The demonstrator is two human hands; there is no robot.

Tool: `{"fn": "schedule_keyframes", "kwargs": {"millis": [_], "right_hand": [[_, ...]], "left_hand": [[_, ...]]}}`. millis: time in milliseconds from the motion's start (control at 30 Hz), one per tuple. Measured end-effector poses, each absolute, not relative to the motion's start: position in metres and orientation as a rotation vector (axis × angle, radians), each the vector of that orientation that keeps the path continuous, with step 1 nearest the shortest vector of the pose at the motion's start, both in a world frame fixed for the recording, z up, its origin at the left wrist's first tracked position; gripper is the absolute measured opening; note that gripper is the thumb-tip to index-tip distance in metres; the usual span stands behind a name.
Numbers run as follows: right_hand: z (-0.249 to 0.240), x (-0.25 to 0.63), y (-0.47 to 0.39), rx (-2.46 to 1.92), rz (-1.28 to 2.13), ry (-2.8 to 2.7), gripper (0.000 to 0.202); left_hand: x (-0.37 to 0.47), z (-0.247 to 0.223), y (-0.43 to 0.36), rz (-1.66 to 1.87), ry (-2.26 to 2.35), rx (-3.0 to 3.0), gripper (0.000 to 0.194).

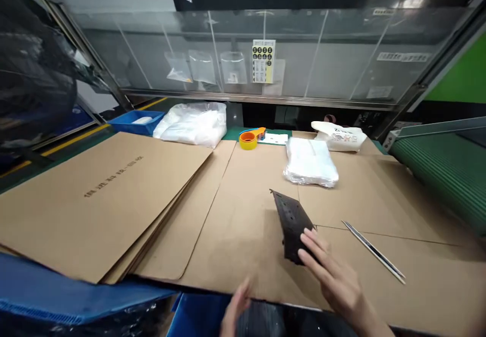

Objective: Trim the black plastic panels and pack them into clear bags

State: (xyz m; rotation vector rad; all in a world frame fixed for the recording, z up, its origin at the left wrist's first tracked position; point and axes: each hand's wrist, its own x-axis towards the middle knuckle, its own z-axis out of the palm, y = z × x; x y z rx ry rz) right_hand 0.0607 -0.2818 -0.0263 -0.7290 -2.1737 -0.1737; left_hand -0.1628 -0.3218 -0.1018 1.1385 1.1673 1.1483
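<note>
A thin black plastic panel (291, 223) with small holes stands tilted above the cardboard-covered worktop. My right hand (336, 276) grips it at its lower right edge, fingers lying along the near face; the thumb is hidden. Blurred by motion, my left hand (237, 306) is at the front edge of the worktop, apart from the panel, and its fingers are smeared. To the right of my right hand lies a pair of metal tweezers (374, 252).
Flat cardboard sheets (114, 190) are stacked at left. Behind are a bag of white material (193, 123), a tape dispenser (250, 138), a stack of clear plastic bags (310, 162) and a white package (339, 137). A green ribbed conveyor belt (444, 170) borders the right side.
</note>
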Motion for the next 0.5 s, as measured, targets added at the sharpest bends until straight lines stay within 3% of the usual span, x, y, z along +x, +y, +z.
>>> {"fn": "schedule_keyframes", "kwargs": {"millis": [100, 167, 400, 500], "right_hand": [[-0.031, 0.049, -0.286, -0.652, -0.188, -2.166, 0.041], [-0.036, 0.045, -0.288, -0.621, -0.155, -2.165, 0.036], [-0.022, 0.1, -0.248, -0.667, 0.158, -2.231, 0.036], [-0.028, 0.15, -0.211, -1.035, 0.428, -1.672, 0.039]], "left_hand": [[-0.128, -0.093, -0.334, 1.142, 1.087, 1.132, 0.074], [-0.106, -0.083, -0.331, 1.169, 1.024, 1.034, 0.078], [-0.098, -0.032, -0.244, 1.243, 0.832, 0.624, 0.053], [-0.11, -0.027, -0.2, 1.075, 0.79, 0.662, 0.041]]}}
